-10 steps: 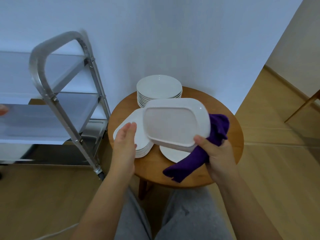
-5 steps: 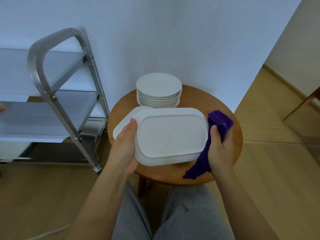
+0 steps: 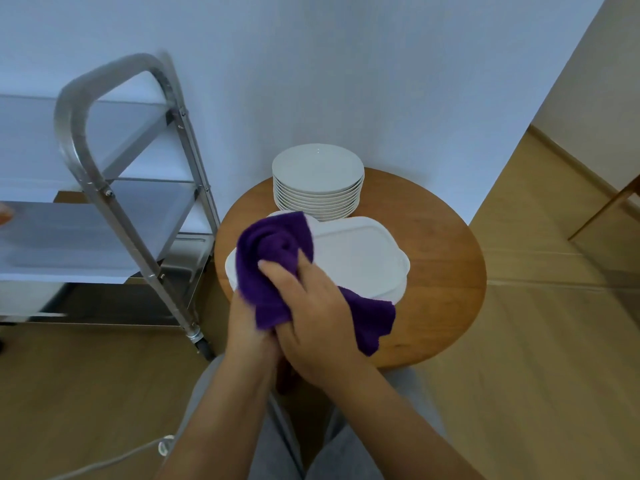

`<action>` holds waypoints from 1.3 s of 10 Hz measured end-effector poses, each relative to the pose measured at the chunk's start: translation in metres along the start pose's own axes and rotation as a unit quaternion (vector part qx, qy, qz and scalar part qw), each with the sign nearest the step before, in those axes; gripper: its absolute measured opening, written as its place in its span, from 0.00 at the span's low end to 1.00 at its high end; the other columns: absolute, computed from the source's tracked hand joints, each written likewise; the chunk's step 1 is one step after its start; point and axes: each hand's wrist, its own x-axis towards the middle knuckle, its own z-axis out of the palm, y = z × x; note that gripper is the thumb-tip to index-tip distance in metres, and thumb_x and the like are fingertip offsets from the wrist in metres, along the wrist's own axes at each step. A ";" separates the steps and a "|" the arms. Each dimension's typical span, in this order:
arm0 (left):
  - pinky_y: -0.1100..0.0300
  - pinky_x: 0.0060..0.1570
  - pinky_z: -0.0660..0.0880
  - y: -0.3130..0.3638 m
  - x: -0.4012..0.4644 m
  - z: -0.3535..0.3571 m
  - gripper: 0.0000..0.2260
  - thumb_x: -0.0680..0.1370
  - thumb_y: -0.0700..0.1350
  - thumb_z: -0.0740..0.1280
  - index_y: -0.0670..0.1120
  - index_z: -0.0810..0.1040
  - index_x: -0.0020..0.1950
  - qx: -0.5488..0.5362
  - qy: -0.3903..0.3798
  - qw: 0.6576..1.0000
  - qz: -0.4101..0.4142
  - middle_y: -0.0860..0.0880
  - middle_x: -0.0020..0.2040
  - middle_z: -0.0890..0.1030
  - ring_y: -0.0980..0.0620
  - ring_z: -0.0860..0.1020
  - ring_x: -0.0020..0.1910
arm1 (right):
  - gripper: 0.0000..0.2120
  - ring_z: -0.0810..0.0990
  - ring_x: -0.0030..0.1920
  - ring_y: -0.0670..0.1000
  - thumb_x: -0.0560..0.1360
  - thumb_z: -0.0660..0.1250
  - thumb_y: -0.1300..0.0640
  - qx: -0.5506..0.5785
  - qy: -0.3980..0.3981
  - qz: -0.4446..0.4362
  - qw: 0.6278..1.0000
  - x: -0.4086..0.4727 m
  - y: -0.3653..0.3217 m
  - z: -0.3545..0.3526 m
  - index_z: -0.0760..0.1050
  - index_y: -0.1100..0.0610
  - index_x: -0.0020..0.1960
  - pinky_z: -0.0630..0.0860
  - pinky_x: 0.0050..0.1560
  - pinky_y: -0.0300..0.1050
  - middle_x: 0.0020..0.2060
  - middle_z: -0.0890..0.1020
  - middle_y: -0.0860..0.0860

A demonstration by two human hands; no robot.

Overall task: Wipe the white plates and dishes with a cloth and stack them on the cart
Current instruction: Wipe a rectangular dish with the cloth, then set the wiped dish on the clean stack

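Note:
A white rectangular dish (image 3: pixel 360 258) is held above the round wooden table (image 3: pixel 433 258). My left hand (image 3: pixel 247 327) grips the dish's near left edge, mostly hidden under the cloth and my other hand. My right hand (image 3: pixel 311 313) grips a purple cloth (image 3: pixel 273 265) and presses it onto the left part of the dish. A stack of several round white plates (image 3: pixel 318 181) stands at the back of the table. More white plates lie under the dish, only their edges showing. The metal cart (image 3: pixel 114 188) stands to the left.
A white wall rises right behind the table and cart. The cart's caster (image 3: pixel 201 342) sits close to the table's left side. A white cable (image 3: pixel 114 460) lies on the wooden floor at the lower left. My grey-trousered legs are below the table's near edge.
My right hand has moved with the purple cloth from the dish's right edge across to its left part, covering my left hand. The dish stays held above the table.

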 end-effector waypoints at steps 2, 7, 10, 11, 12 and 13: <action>0.44 0.54 0.76 0.004 0.038 -0.037 0.19 0.78 0.56 0.58 0.45 0.75 0.60 -0.467 -0.174 0.855 -0.146 0.42 0.51 0.83 0.41 0.80 0.54 | 0.22 0.74 0.54 0.54 0.72 0.62 0.46 -0.116 0.061 -0.043 0.990 -0.015 0.034 -0.010 0.64 0.52 0.63 0.65 0.62 0.65 0.51 0.80 0.59; 0.75 0.33 0.73 0.024 0.068 -0.032 0.15 0.73 0.60 0.57 0.56 0.74 0.54 -0.009 -0.087 0.946 0.311 0.62 0.45 0.77 0.63 0.78 0.46 | 0.20 0.77 0.52 0.53 0.77 0.64 0.60 -0.027 0.062 0.220 0.973 0.001 0.106 -0.035 0.67 0.58 0.69 0.67 0.42 0.28 0.56 0.79 0.54; 0.66 0.38 0.72 0.009 0.089 -0.024 0.23 0.73 0.57 0.57 0.43 0.79 0.57 0.163 -0.168 0.887 0.397 0.54 0.45 0.77 0.57 0.76 0.42 | 0.19 0.74 0.41 0.44 0.79 0.61 0.61 0.030 0.060 0.268 0.961 -0.005 0.114 -0.023 0.66 0.55 0.70 0.68 0.36 0.24 0.51 0.79 0.52; 0.65 0.41 0.73 0.005 0.091 -0.022 0.25 0.73 0.60 0.56 0.44 0.79 0.57 0.203 -0.207 0.873 0.393 0.54 0.46 0.78 0.55 0.77 0.45 | 0.19 0.74 0.40 0.42 0.79 0.60 0.60 0.036 0.062 0.275 0.959 -0.005 0.115 -0.019 0.66 0.53 0.69 0.68 0.34 0.25 0.49 0.78 0.48; 0.67 0.48 0.71 -0.005 0.095 -0.020 0.16 0.76 0.52 0.63 0.44 0.82 0.55 0.245 -0.229 0.847 0.413 0.50 0.50 0.83 0.58 0.75 0.47 | 0.19 0.74 0.41 0.42 0.79 0.60 0.60 0.046 0.060 0.278 0.958 -0.004 0.115 -0.017 0.66 0.54 0.69 0.69 0.35 0.24 0.50 0.77 0.47; 0.60 0.66 0.58 -0.020 0.109 -0.018 0.12 0.77 0.49 0.66 0.50 0.80 0.59 0.323 -0.247 0.819 0.406 0.53 0.59 0.80 0.59 0.73 0.58 | 0.18 0.75 0.40 0.42 0.79 0.60 0.61 0.054 0.067 0.278 0.957 -0.004 0.117 -0.015 0.67 0.55 0.69 0.69 0.34 0.24 0.49 0.76 0.45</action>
